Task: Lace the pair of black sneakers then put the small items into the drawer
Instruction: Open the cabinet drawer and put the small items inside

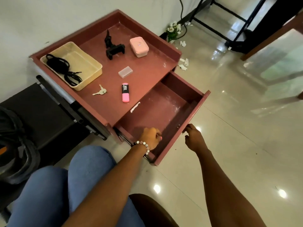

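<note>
The drawer (pixel 164 108) is standing open, long axis running from the hands toward the tabletop (pixel 144 69). Left hand (pixel 151 138) is curling inside it; right hand (pixel 193 138) is gripping its front.

The drawer (pixel 165 110) front's outer face, with any handle, is turned away, so the right hand (pixel 194 138) fingertips vanish behind its top edge. Print on the pink highlighter (pixel 125 92) is too small to read. The left hand (pixel 151 137) hides its own fingers.
</note>
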`<action>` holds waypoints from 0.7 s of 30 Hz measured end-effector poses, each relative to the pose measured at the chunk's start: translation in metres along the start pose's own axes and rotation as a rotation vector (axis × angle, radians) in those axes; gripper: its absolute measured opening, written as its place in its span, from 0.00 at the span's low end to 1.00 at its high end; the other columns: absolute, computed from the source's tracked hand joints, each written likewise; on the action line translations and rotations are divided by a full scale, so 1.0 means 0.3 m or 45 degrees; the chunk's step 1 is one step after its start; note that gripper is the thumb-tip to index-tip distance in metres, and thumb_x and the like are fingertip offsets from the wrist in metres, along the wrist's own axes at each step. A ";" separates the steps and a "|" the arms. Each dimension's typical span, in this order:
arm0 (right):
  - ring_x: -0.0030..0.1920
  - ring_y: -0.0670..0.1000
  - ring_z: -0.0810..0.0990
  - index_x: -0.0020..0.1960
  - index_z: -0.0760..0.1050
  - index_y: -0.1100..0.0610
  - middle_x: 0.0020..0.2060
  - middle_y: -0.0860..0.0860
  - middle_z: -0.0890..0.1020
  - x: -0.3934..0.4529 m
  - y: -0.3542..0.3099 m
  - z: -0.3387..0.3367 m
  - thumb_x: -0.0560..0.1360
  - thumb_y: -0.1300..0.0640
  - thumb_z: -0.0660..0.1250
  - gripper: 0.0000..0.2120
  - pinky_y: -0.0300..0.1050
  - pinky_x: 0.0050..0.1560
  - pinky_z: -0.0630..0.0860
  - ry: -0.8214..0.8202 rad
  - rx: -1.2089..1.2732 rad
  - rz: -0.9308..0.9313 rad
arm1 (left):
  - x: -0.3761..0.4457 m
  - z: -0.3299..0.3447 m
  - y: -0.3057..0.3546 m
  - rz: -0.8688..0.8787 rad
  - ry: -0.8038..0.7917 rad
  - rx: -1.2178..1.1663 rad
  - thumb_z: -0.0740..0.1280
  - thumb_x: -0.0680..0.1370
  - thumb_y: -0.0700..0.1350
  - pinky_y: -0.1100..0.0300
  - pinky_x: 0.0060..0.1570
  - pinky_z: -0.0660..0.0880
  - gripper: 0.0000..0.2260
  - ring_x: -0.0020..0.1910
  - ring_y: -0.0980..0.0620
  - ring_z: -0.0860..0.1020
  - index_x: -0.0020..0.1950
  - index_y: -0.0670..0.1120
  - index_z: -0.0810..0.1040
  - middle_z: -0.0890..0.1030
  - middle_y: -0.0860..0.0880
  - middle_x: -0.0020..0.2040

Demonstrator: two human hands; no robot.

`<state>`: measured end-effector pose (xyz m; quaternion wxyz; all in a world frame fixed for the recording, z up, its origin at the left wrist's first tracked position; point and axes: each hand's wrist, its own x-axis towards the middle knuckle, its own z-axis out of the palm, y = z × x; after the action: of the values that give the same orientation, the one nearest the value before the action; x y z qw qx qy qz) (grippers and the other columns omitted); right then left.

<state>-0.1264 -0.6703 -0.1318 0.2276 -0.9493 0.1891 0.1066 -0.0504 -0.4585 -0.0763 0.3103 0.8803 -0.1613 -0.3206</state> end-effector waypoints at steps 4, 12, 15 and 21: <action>0.62 0.58 0.75 0.62 0.76 0.60 0.68 0.53 0.71 -0.040 0.013 -0.011 0.67 0.77 0.59 0.27 0.50 0.59 0.75 -0.106 -0.035 -0.002 | -0.018 0.050 0.017 -0.010 -0.090 0.004 0.69 0.78 0.41 0.61 0.60 0.74 0.11 0.55 0.48 0.80 0.60 0.41 0.81 0.82 0.43 0.57; 0.47 0.61 0.81 0.50 0.79 0.65 0.47 0.58 0.81 0.022 -0.192 -0.166 0.75 0.64 0.66 0.06 0.46 0.42 0.74 0.213 0.096 0.569 | -0.010 -0.041 0.011 0.031 0.149 -0.166 0.66 0.77 0.35 0.56 0.53 0.79 0.09 0.42 0.49 0.83 0.52 0.43 0.84 0.85 0.45 0.44; 0.40 0.56 0.80 0.48 0.80 0.65 0.44 0.58 0.82 0.080 -0.297 -0.245 0.77 0.63 0.64 0.07 0.42 0.39 0.71 0.583 0.139 0.509 | 0.026 -0.168 0.023 0.190 0.413 -0.347 0.65 0.76 0.36 0.56 0.44 0.80 0.09 0.32 0.54 0.78 0.50 0.45 0.83 0.83 0.51 0.37; 0.48 0.51 0.82 0.54 0.81 0.60 0.49 0.54 0.84 0.303 -0.574 -0.304 0.77 0.63 0.67 0.08 0.40 0.54 0.75 0.492 0.438 -0.009 | 0.153 -0.468 0.049 -0.087 0.929 -0.226 0.67 0.76 0.41 0.57 0.51 0.73 0.10 0.49 0.45 0.80 0.55 0.44 0.82 0.83 0.44 0.50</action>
<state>0.0369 -0.5995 -0.0110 0.3457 -0.9000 0.2411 -0.1112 0.0756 -0.4296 -0.0036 0.4115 0.9112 0.0177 -0.0089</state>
